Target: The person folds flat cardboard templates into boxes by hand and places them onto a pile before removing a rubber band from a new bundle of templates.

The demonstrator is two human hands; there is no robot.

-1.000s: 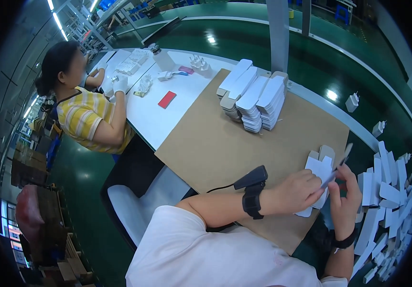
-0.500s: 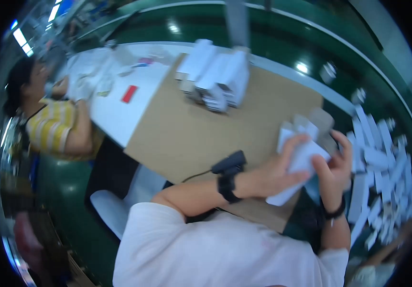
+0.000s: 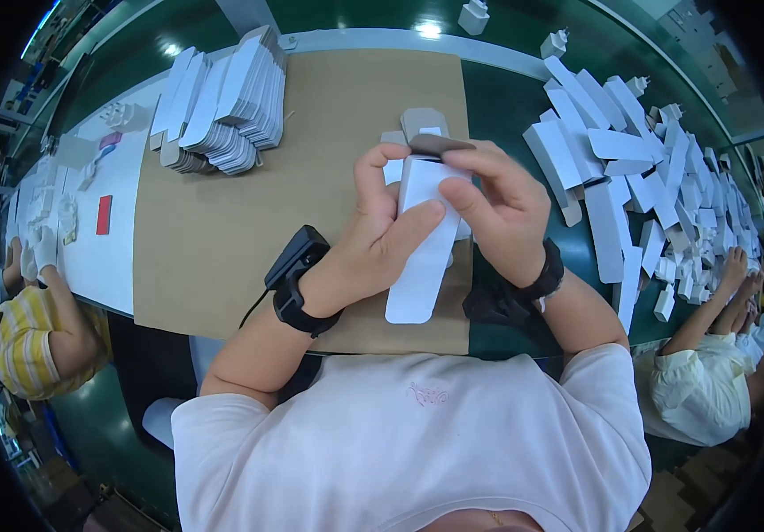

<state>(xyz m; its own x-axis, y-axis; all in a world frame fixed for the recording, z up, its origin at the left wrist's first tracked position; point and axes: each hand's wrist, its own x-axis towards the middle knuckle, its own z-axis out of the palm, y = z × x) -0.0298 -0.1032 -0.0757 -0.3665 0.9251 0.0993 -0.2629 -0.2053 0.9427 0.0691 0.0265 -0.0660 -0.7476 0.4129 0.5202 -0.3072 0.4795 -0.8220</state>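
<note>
Both hands hold a slim white carton (image 3: 422,257) over the right part of a brown cardboard sheet. My left hand (image 3: 382,226) wraps its left side, thumb across the front face. At the carton's far end, my right hand (image 3: 506,208) pinches with thumb and fingers beside a raised grey-brown flap (image 3: 440,144). Whether those fingers grip the flap or only press against it, I cannot tell. Partly hidden behind the carton lie more white carton pieces (image 3: 423,120) with grey inner sides.
Flat white cartons (image 3: 231,106) stand stacked on the cardboard sheet (image 3: 214,257) at far left. Loose cartons (image 3: 608,213) and white adapters (image 3: 666,301) pile up at right. A black device (image 3: 298,253) with a cable is at my left wrist. People sit on both sides.
My view has turned right, so the stack now appears farther left. The tilted carton is now straighter, and my right hand has come to its far, flapped end.
</note>
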